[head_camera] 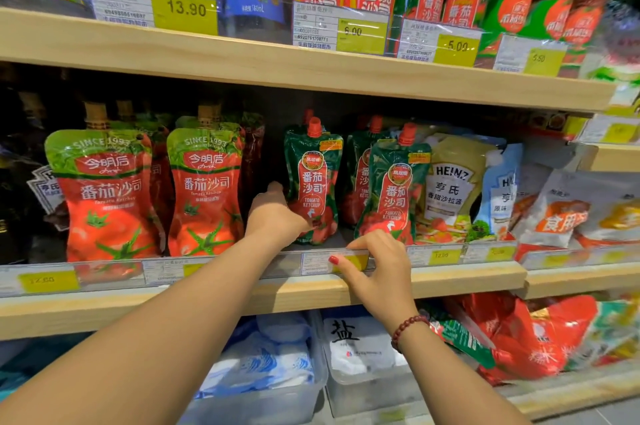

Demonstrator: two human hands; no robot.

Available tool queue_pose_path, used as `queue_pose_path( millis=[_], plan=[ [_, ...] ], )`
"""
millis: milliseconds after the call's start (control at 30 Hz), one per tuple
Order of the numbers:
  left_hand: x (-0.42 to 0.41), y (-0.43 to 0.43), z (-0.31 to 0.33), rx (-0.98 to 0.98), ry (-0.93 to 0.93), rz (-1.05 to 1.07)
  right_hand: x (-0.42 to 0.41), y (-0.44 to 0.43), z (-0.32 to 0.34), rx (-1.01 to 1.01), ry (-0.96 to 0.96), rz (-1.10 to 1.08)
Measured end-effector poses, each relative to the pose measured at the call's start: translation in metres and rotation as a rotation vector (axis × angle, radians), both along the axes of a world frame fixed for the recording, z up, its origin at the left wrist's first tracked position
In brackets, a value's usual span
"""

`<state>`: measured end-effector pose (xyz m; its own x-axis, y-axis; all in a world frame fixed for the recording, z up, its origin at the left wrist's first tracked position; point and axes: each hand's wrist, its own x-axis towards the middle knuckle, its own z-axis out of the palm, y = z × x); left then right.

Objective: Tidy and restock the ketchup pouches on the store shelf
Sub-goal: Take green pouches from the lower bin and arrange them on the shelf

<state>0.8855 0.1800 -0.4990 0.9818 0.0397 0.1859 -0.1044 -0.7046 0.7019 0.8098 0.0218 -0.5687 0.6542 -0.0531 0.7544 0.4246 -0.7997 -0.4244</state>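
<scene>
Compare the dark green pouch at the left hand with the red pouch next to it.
The red pouch is wider, light green on top, with a big tomato; the dark green pouch is slimmer, with a red oval label. The left hand grips the dark green pouch; the red pouch stands untouched. Both are upright ketchup pouches.

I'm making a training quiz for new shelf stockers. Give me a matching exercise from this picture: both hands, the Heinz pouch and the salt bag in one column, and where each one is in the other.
1. left hand
2. right hand
3. Heinz pouch
4. salt bag

A. in a clear tub on the shelf below
B. pinching the price strip
C. just right of the second green pouch
D. gripping the green ketchup pouch low on its side

Pairs: 1-D, 2-B, 3-C, 4-A
</scene>
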Motion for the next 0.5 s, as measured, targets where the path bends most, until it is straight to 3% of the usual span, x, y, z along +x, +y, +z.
queue_pose_path(
  millis=[167, 233, 333, 500],
  plan=[
    [-0.028, 0.002, -0.004, -0.104, -0.176, -0.058, -0.019, -0.012, 0.015, -0.029, 0.089, 0.136],
    [-0.040, -0.004, -0.008, -0.152, -0.199, -0.131, -0.033, -0.020, 0.014, -0.014, 0.010, 0.137],
    [-0.056, -0.018, -0.015, -0.185, -0.264, -0.260, -0.058, -0.038, 0.001, 0.164, -0.089, 0.046],
    [-0.071, -0.037, -0.029, 0.090, -0.349, -0.349, -0.089, -0.076, -0.045, 0.364, 0.016, -0.133]
  ],
)
